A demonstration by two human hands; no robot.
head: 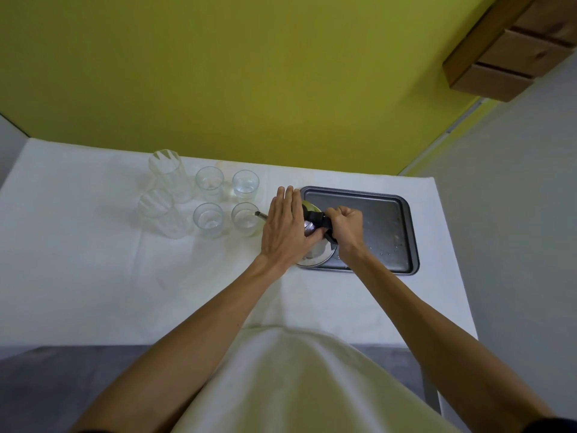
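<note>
- The steel kettle (309, 229) sits at the left edge of the dark baking tray (384, 220) on the white tabletop (93, 276).
- The right hand (346, 226) has its fingers curled tightly round the black handle (315, 218).
- The left hand (285, 228) lies flat on the kettle's top with its fingers straight and together.
- The spout (260, 215) points left, its tip at the rim of the nearest glass (245, 218).
- Five more glasses stand further left.

A plain home room, seemingly a kitchen or dining corner: a white-clothed table (93, 276) against a yellow-green wall (249, 73), glasses (209, 182) left of the gripped kettle (317, 256), a baking tray (384, 220) beneath it, and a wooden cabinet (512, 48) high to its right.
</note>
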